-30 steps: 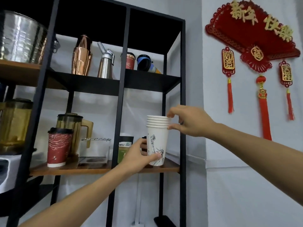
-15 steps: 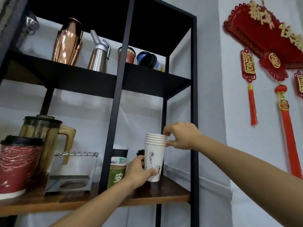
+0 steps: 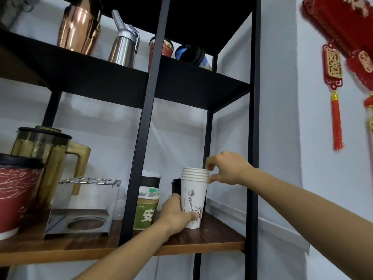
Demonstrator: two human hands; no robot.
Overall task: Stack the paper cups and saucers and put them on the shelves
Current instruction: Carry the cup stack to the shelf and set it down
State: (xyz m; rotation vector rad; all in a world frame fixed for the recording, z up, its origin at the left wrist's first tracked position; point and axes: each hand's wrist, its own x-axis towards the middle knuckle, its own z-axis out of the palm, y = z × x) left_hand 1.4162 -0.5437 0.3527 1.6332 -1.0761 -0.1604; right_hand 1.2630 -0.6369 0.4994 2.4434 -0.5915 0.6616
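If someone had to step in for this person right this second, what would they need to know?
Left hand grips the lower body of the stack of white paper cups. Right hand pinches the stack's rims.
The stack stands upright at the right end of the wooden shelf, beside a green cup.
Done: cups nested and on the shelf.
Left: let go of the stack. No saucers show in this view.
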